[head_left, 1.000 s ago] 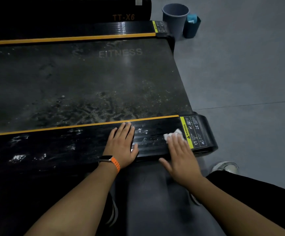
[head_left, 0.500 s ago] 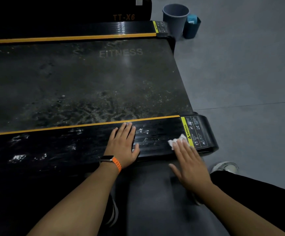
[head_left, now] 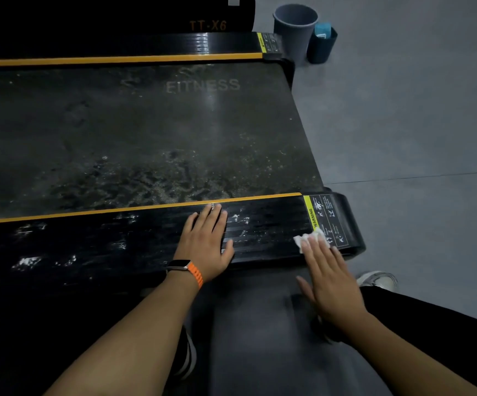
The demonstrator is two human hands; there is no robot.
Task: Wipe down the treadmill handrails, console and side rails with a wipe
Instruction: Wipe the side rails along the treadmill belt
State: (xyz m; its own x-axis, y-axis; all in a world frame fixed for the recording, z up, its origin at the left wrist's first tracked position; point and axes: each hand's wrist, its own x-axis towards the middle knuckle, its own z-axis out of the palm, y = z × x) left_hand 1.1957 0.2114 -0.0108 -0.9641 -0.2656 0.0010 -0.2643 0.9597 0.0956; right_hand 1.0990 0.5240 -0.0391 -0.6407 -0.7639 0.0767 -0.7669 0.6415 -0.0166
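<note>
R hand flat on wipe, side rail

left grip flat, right grip flat

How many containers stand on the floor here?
2: a grey bin beside the end of the far side rail, and a smaller teal container just right of it. More may lie outside the view.

We see grey floor, smooth, matte. We note thin dark seam crossing it at right. At top, grey bin upright on floor; smaller teal bin just beside, at its right, light-blue thing poking out. Light dim, we find it even.
</note>
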